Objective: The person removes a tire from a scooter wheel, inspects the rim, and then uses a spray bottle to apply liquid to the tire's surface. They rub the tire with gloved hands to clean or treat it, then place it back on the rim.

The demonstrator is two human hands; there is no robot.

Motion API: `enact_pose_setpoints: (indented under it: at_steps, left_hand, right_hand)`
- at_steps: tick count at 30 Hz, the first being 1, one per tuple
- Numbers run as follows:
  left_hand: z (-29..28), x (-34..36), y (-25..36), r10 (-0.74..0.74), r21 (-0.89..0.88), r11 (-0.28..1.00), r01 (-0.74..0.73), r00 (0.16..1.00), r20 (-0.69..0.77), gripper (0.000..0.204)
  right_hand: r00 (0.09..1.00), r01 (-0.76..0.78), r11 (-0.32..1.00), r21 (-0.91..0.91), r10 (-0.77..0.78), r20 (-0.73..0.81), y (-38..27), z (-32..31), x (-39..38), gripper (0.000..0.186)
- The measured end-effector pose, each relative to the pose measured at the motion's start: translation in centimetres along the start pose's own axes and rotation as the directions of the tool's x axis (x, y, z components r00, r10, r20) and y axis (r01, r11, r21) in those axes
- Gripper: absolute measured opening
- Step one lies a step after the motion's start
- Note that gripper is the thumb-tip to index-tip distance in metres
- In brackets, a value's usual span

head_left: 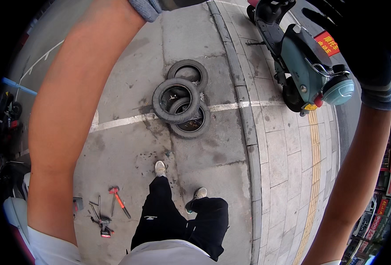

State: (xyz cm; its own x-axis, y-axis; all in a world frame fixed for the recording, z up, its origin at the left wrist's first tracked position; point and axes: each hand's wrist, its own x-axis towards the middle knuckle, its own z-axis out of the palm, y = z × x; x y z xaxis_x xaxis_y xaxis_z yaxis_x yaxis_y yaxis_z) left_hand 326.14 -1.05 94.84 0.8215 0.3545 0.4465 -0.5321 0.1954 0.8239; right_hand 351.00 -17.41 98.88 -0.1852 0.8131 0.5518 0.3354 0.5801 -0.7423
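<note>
Both my arms are raised high, with gloves on both hands. My left hand [176, 3] is mostly cut off by the upper edge; only a grey cuff and a strip of dark glove show, and its fingers are hidden. My right hand [365, 48], in a black glove with a grey cuff, is up close at the upper right. Its fingers are spread apart, with nothing seen in them. Below and ahead, three black tyres lie overlapping on the pavement: a top tyre [175, 119], a far tyre [187, 62] and a near tyre [191, 134].
A pale blue scooter [301, 62] stands on the paved sidewalk [277, 145] at the right, beyond a stone kerb [244, 101]. By my feet at the left lie an orange-handled hammer [123, 206], a cordless power tool [105, 227] and several metal bars. Other vehicles stand at the far left.
</note>
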Motion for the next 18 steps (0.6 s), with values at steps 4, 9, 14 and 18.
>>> enact_pose_setpoints:
  at_steps: [4, 9, 14, 18]
  left_hand:
    - [-7.9, 0.9, -22.5, -0.083, 0.088, 0.991, 0.096, 0.987, -0.135, 0.052]
    - [-13.2, -12.7, -65.6, -0.426, 0.591, 0.48, 0.649, 0.761, -0.49, 0.055]
    - [-5.8, -30.5, -83.3, -0.533, 0.515, 0.037, 0.856, 0.453, -0.715, 0.06]
    - [-6.1, -34.0, -84.9, -0.496, 0.227, 0.256, 0.94, 0.329, -0.804, 0.064]
  right_hand:
    - [0.929, -0.14, 0.93, 0.34, 0.243, -0.28, 15.7, -2.4, -7.8, 0.047]
    - [0.497, -0.445, 0.625, 0.641, 0.768, -0.404, 50.9, 7.2, -33.8, 0.051]
    - [-0.184, -0.512, -0.264, 0.817, 0.963, 0.196, 57.9, 31.0, -58.2, 0.056]
    - [-0.216, -0.581, -0.442, 0.683, 0.893, 0.394, 57.9, 29.2, -57.0, 0.06]
